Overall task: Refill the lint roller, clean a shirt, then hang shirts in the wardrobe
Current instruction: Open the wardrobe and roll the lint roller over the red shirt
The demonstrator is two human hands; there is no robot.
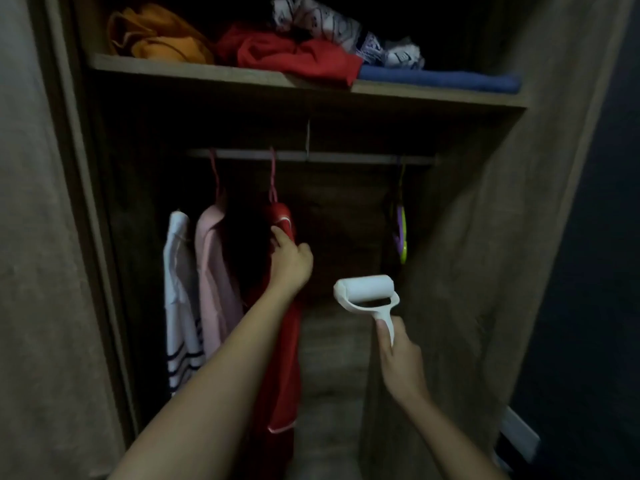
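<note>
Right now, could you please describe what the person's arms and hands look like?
The left hand and right hand are bare, and so are the left forearm and right forearm to the picture's edge: no sleeves, gloves, watch or bracelet show. Dim light hides finer details.

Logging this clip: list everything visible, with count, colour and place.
wardrobe shelf: one, brown wood, top
folded clothes: four, orange, red, white patterned, blue, on the shelf
rail: one, grey, under the shelf
white striped shirt: one, hanging far left
pink shirt: one, hanging beside it
red shirt: one, hanging mid-rail
hangers: count unclear, purple and yellow-green, rail's right end
lint roller: one, white, held in front of the wardrobe
left hand: grips the red shirt near its shoulder
right hand: holds the lint roller's handle
</note>
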